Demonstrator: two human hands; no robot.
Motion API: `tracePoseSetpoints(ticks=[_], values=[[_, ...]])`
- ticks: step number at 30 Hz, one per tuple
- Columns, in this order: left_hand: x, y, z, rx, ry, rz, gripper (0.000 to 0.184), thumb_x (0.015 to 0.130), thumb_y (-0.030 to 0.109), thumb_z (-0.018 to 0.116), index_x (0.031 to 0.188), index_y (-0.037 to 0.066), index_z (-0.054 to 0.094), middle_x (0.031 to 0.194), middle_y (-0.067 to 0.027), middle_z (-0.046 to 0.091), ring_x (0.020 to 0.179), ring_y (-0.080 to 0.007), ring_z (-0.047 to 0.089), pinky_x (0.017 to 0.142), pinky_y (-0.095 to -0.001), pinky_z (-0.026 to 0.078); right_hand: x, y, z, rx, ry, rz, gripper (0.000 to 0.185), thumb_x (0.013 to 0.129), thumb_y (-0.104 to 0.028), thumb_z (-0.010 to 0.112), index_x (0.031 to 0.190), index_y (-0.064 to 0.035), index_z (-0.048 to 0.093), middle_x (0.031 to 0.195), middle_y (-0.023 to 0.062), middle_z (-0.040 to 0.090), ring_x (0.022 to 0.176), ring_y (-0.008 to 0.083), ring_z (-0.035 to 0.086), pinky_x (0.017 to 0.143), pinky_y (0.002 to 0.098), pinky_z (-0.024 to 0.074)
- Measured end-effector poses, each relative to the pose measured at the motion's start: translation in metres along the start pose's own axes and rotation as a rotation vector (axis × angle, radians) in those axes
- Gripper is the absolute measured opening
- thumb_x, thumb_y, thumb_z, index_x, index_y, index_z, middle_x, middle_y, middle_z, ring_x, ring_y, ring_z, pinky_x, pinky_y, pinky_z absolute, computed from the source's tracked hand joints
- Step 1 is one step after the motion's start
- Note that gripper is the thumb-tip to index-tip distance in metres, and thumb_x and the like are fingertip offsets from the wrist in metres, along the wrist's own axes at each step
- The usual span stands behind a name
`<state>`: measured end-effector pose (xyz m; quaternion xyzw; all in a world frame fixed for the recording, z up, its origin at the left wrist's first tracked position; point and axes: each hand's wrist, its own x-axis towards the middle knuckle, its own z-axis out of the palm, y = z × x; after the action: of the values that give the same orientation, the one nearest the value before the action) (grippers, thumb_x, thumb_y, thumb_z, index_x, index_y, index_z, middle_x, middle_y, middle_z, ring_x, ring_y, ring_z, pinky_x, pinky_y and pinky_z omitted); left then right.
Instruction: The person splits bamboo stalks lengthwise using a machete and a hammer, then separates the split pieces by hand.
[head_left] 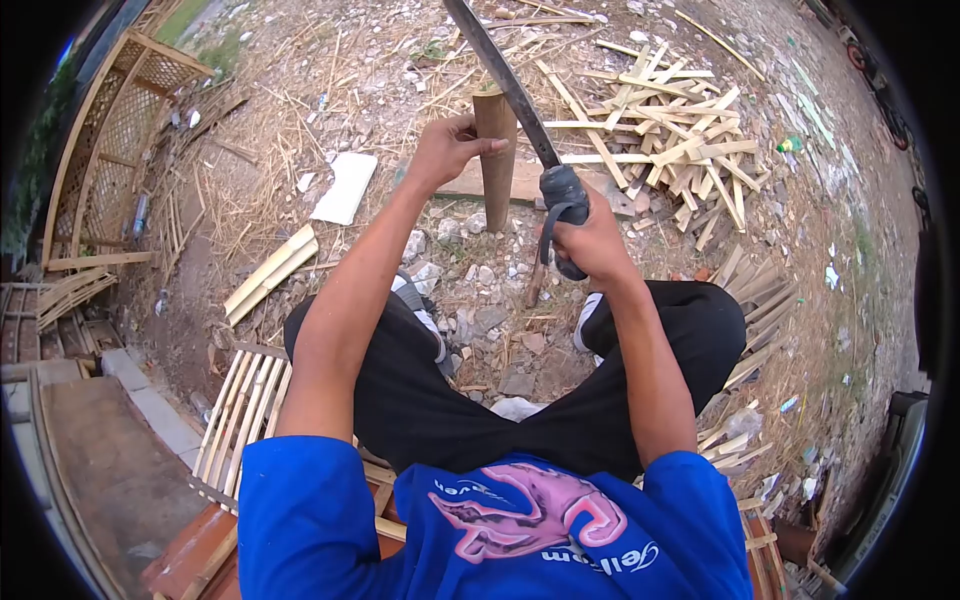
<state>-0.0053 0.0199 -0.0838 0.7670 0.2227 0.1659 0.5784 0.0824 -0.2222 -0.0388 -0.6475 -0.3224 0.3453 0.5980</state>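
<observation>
My left hand [450, 152] is closed round the upper part of a brown bamboo piece [497, 180], which stands upright between my feet with its lower end at the stony ground. My right hand [595, 238] grips a machete [515, 95] by its dark wrapped handle, from which a black strap hangs. The long dark blade slants up and to the left, crossing beside the top of the bamboo; whether the two touch I cannot tell. A flat wooden board [545, 185] lies on the ground behind the bamboo.
Split bamboo strips [690, 140] lie heaped at the far right, more [755, 310] by my right knee. Two pale strips [272, 275] and a white sheet [345, 188] lie left. A lattice bamboo frame [110, 140] leans far left. A slatted bamboo piece [240, 415] is beside my left leg.
</observation>
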Motion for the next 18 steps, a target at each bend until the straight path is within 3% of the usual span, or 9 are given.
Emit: tracePoseSetpoints(ticks=[2, 5, 9, 12, 14, 15, 18], values=[[-0.003, 0.004, 0.002, 0.012, 0.025, -0.006, 0.031, 0.083, 0.015, 0.078, 0.106, -0.004, 0.070, 0.100, -0.0071, 0.072, 0.093, -0.0127, 0.066, 0.085, -0.0297, 0.051, 0.003, 0.005, 0.001, -0.268, 0.077, -0.203, 0.032, 0.074, 0.000, 0.067, 0.105, -0.0025, 0.058, 0.081, 0.0077, 0.065, 0.068, 0.0186, 0.062, 0.066, 0.0302, 0.0487], [-0.006, 0.006, 0.003, 0.040, 0.061, -0.014, 0.031, 0.082, 0.014, 0.079, 0.105, -0.004, 0.070, 0.099, -0.0076, 0.073, 0.093, -0.0128, 0.066, 0.084, -0.0290, 0.051, -0.003, -0.008, 0.008, -0.248, 0.094, -0.044, 0.034, 0.073, -0.003, 0.069, 0.105, -0.0018, 0.059, 0.089, 0.0119, 0.067, 0.081, 0.0231, 0.065, 0.078, 0.0322, 0.0494], [-0.006, 0.022, 0.001, 0.039, 0.085, -0.034, 0.029, 0.081, 0.014, 0.079, 0.104, -0.003, 0.071, 0.096, -0.0083, 0.074, 0.090, -0.0130, 0.067, 0.082, -0.0283, 0.052, -0.003, -0.014, 0.017, -0.266, 0.143, -0.114, 0.034, 0.073, -0.004, 0.070, 0.105, -0.0021, 0.059, 0.089, 0.0129, 0.068, 0.080, 0.0222, 0.066, 0.076, 0.0327, 0.0501], [-0.003, 0.065, -0.005, -0.004, 0.154, 0.183, 0.038, 0.077, 0.026, 0.084, 0.101, -0.002, 0.073, 0.089, -0.0061, 0.073, 0.078, -0.0091, 0.065, 0.069, -0.0270, 0.051, -0.008, -0.042, 0.015, -0.221, 0.180, -0.202, 0.032, 0.073, -0.002, 0.067, 0.103, -0.0015, 0.058, 0.086, 0.0102, 0.066, 0.076, 0.0180, 0.064, 0.073, 0.0304, 0.0495], [-0.002, 0.098, -0.011, 0.032, 0.167, 0.250, 0.038, 0.076, 0.026, 0.085, 0.101, -0.001, 0.073, 0.090, -0.0067, 0.073, 0.079, -0.0088, 0.066, 0.069, -0.0263, 0.052, -0.015, -0.063, 0.016, -0.149, 0.199, -0.249, 0.029, 0.071, 0.000, 0.063, 0.100, -0.0007, 0.057, 0.080, 0.0046, 0.063, 0.071, 0.0107, 0.057, 0.069, 0.0260, 0.0473], [0.003, 0.101, -0.013, 0.003, 0.169, 0.310, 0.037, 0.076, 0.026, 0.085, 0.102, 0.002, 0.074, 0.092, -0.0069, 0.074, 0.081, -0.0096, 0.067, 0.071, -0.0264, 0.053, -0.014, -0.066, 0.013, -0.169, 0.183, -0.288, 0.029, 0.071, -0.001, 0.065, 0.099, -0.0013, 0.057, 0.078, 0.0044, 0.062, 0.069, 0.0103, 0.057, 0.067, 0.0258, 0.0470], [0.005, 0.082, -0.005, 0.058, 0.137, 0.233, 0.040, 0.075, 0.028, 0.086, 0.106, 0.005, 0.073, 0.097, -0.0079, 0.074, 0.087, -0.0138, 0.069, 0.077, -0.0282, 0.054, -0.005, -0.035, 0.017, -0.247, 0.261, -0.309, 0.025, 0.074, -0.002, 0.067, 0.098, -0.0025, 0.057, 0.078, 0.0033, 0.061, 0.071, 0.0097, 0.055, 0.067, 0.0267, 0.0465]])
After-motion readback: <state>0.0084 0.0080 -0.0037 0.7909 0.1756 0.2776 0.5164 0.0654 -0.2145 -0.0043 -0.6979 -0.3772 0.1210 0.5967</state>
